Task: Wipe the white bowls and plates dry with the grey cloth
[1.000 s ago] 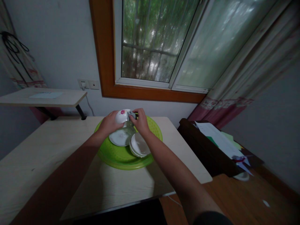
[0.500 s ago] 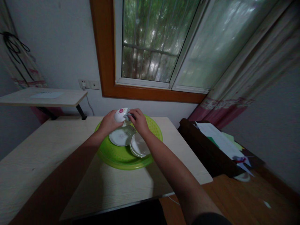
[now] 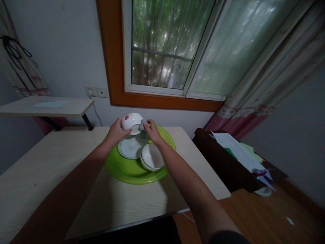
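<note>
My left hand [image 3: 117,131] grips a white bowl [image 3: 133,119] with a red flower on its side, tilted above a round green basin [image 3: 134,178]. My right hand [image 3: 153,131] is closed on a small greyish cloth [image 3: 143,124], pressed at the bowl's right rim. In the basin below lies a white plate [image 3: 129,149] with a faint pattern. A short stack of white bowls [image 3: 153,157] sits at its right, near my right forearm. Something clear, perhaps glass, shows dimly under the cloth.
The basin stands on a pale wooden table [image 3: 132,206]. On the left is a raised shelf [image 3: 73,105] on black legs. Right of the table, papers [image 3: 236,152] lie on dark brown furniture [image 3: 215,162]. A window [image 3: 172,51] is behind.
The bowl has turned in my left hand, so its opening now faces down toward me. My right hand with the cloth has shifted slightly right, along the rim.
</note>
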A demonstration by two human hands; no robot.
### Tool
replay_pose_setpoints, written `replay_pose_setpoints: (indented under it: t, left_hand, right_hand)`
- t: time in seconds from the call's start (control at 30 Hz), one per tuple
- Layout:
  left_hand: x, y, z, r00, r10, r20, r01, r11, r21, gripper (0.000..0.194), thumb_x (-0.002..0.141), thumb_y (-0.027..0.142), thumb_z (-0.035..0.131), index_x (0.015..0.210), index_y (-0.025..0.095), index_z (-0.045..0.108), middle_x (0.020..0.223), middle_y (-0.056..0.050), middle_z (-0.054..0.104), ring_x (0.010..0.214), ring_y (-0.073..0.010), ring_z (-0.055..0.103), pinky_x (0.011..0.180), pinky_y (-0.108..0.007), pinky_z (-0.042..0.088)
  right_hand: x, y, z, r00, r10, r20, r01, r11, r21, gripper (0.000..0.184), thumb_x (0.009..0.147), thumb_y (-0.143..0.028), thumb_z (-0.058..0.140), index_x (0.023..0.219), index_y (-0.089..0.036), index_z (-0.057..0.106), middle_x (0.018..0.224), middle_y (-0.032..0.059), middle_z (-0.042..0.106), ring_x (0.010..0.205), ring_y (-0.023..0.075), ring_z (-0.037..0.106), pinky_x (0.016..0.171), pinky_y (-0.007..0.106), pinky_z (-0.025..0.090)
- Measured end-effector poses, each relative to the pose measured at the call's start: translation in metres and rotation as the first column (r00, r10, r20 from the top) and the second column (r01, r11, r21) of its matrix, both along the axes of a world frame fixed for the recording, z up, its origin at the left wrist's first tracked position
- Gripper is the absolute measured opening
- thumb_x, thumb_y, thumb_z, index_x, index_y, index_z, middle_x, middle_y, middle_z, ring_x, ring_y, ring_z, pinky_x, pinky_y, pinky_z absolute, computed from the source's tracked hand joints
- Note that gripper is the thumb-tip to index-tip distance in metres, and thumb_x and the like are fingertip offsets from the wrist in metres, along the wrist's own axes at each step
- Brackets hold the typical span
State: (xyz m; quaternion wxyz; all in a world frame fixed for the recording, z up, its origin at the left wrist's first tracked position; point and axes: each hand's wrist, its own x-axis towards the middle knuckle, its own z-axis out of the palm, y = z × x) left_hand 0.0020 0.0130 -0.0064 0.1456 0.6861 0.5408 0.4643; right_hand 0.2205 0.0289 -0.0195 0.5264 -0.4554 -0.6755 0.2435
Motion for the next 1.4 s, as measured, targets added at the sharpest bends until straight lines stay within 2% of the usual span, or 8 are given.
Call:
replay_pose_setpoints:
  t: [0.23, 0.47, 0.6, 0.83, 1.03, 1.13, 1.27, 1.4]
  left_hand:
    - [-0.001, 0.005, -0.002, 0.974, -0.123, 0.188, 0.136, 0.989, -0.058, 0.063, 0.066, 0.044, 0.077, 0.118, 0.020, 0.050, 0.124, -0.015, 0.065, 0.108, -0.0263, 0.068, 0.091, -0.042, 0.055]
    - [-0.002, 0.010, -0.010, 0.940, -0.217, 0.264, 0.247, 0.965, -0.084, 0.070, 0.066, 0.043, 0.076, 0.125, 0.020, 0.044, 0.130, -0.016, 0.061, 0.114, -0.0263, 0.065, 0.094, -0.042, 0.054]
    - [-0.002, 0.010, -0.012, 0.967, -0.199, 0.158, 0.212, 0.975, -0.066, 0.071, 0.068, 0.043, 0.075, 0.129, 0.019, 0.045, 0.131, -0.015, 0.059, 0.117, -0.0260, 0.063, 0.097, -0.042, 0.052]
    - [0.001, 0.003, -0.005, 0.968, -0.162, -0.193, 0.168, 0.986, 0.014, 0.063, 0.067, 0.042, 0.074, 0.123, 0.020, 0.054, 0.122, -0.011, 0.062, 0.115, -0.0275, 0.060, 0.096, -0.040, 0.051]
    - [0.000, -0.001, 0.002, 0.974, -0.094, -0.207, 0.112, 0.991, 0.075, 0.061, 0.069, 0.045, 0.074, 0.121, 0.018, 0.056, 0.118, -0.011, 0.064, 0.108, -0.0264, 0.062, 0.091, -0.037, 0.052]
    - [-0.001, -0.002, 0.004, 0.968, -0.070, -0.239, 0.097, 0.990, 0.103, 0.059, 0.069, 0.042, 0.074, 0.119, 0.017, 0.056, 0.117, -0.010, 0.064, 0.107, -0.0259, 0.062, 0.093, -0.037, 0.051]
    - [0.000, -0.004, 0.005, 0.942, -0.073, -0.327, 0.123, 0.984, 0.133, 0.060, 0.070, 0.040, 0.073, 0.122, 0.018, 0.055, 0.117, -0.010, 0.063, 0.109, -0.0259, 0.061, 0.096, -0.037, 0.049]
    - [0.002, -0.009, 0.007, 0.904, -0.088, -0.419, 0.155, 0.979, 0.130, 0.060, 0.072, 0.040, 0.072, 0.126, 0.020, 0.053, 0.120, -0.009, 0.062, 0.113, -0.0267, 0.060, 0.097, -0.037, 0.048]
  right_hand:
    - [-0.004, -0.010, 0.003, 0.990, 0.116, -0.081, -0.120, 0.992, -0.046, 0.067, 0.081, -0.048, 0.071, 0.134, -0.021, 0.039, 0.128, 0.0116, 0.059, 0.110, 0.0202, 0.061, 0.096, 0.036, 0.050]
    - [-0.004, -0.009, 0.006, 0.992, 0.069, -0.104, -0.078, 0.993, -0.087, 0.094, 0.070, -0.049, 0.081, 0.144, -0.023, 0.030, 0.125, 0.0124, 0.057, 0.106, 0.0212, 0.062, 0.092, 0.037, 0.052]
    - [-0.002, -0.008, 0.006, 0.997, 0.072, -0.036, -0.074, 0.997, -0.037, 0.097, 0.064, -0.044, 0.085, 0.143, -0.021, 0.033, 0.128, 0.0126, 0.055, 0.111, 0.0229, 0.059, 0.097, 0.038, 0.049]
    - [0.004, -0.006, 0.007, 0.975, 0.125, 0.185, -0.146, 0.984, 0.105, 0.094, 0.057, -0.027, 0.088, 0.137, -0.019, 0.041, 0.133, 0.0125, 0.054, 0.122, 0.0265, 0.054, 0.108, 0.042, 0.041]
    - [0.004, 0.000, 0.003, 0.991, 0.087, 0.099, -0.096, 0.992, 0.083, 0.081, 0.061, -0.032, 0.089, 0.127, -0.019, 0.045, 0.139, 0.0153, 0.050, 0.124, 0.0258, 0.053, 0.107, 0.042, 0.043]
    - [0.006, 0.004, 0.003, 0.996, 0.037, 0.081, -0.050, 0.985, 0.167, 0.053, 0.069, -0.030, 0.084, 0.113, -0.020, 0.055, 0.140, 0.0139, 0.048, 0.130, 0.0252, 0.048, 0.110, 0.042, 0.039]
    - [0.013, 0.008, 0.004, 0.986, -0.132, 0.099, 0.106, 0.967, 0.231, 0.018, 0.080, -0.028, 0.074, 0.094, -0.019, 0.067, 0.117, 0.0098, 0.056, 0.113, 0.0228, 0.054, 0.104, 0.039, 0.043]
    - [0.016, 0.006, 0.009, 0.959, -0.245, 0.142, 0.215, 0.956, 0.200, 0.016, 0.080, -0.034, 0.074, 0.086, -0.020, 0.071, 0.092, 0.0048, 0.058, 0.094, 0.0221, 0.055, 0.092, 0.038, 0.046]
